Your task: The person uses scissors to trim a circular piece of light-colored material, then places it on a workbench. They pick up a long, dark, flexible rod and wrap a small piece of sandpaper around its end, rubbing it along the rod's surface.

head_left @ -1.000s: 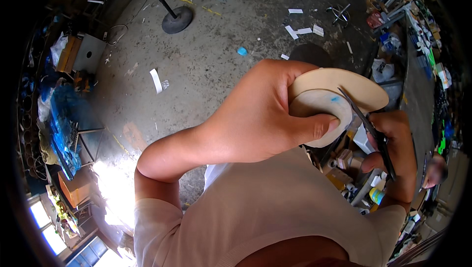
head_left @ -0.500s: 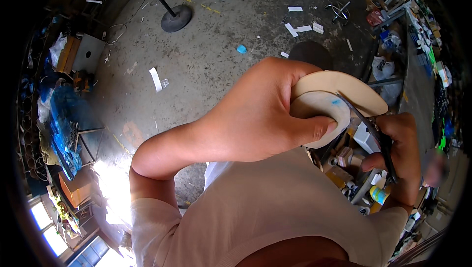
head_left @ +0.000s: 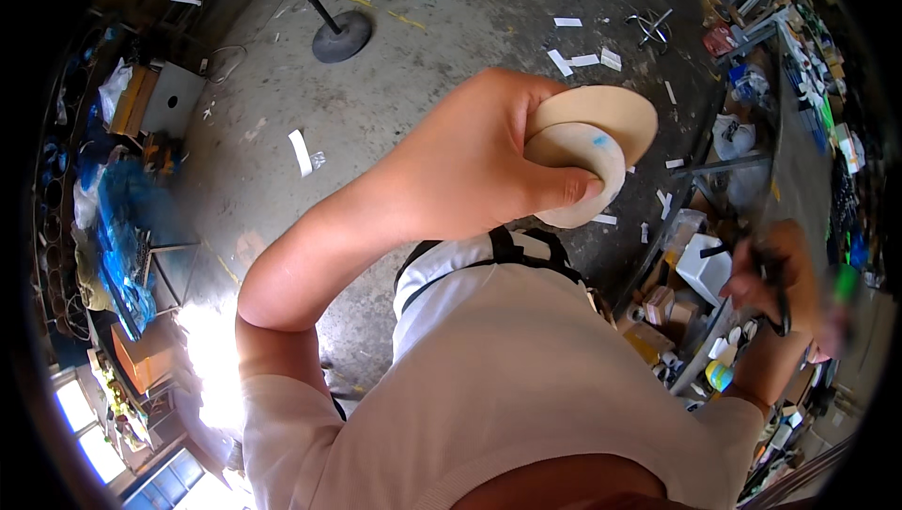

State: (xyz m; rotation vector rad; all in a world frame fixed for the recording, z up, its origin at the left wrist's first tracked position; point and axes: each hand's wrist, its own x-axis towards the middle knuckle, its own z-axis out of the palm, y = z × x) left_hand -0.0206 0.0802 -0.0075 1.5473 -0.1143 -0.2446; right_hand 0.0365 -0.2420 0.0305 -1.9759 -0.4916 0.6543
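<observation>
Raised in front of my chest, my left hand (head_left: 479, 167) pinches a curled beige sheet (head_left: 615, 115). The thumb presses on its paler, rounded near part, which carries a small blue mark. My fingers are hidden behind the sheet. Off to the right, my right hand (head_left: 797, 261) is wrapped around black-handled scissors (head_left: 778, 296), blurred by motion. A clear distance separates the scissors from the sheet. Whether the blades are spread cannot be made out.
White scraps (head_left: 583, 60) lie on the concrete floor ahead. A black stand with a round base (head_left: 341, 38) stands at far left. On the right, a cluttered bench (head_left: 799, 148) runs alongside, with boxes and a white container (head_left: 703, 266) near it. Blue plastic (head_left: 127, 238) hangs at left.
My right hand has drawn the scissors away from the beige sheet, to the right. My left hand has shifted left and farther from my body, still gripping the sheet.
</observation>
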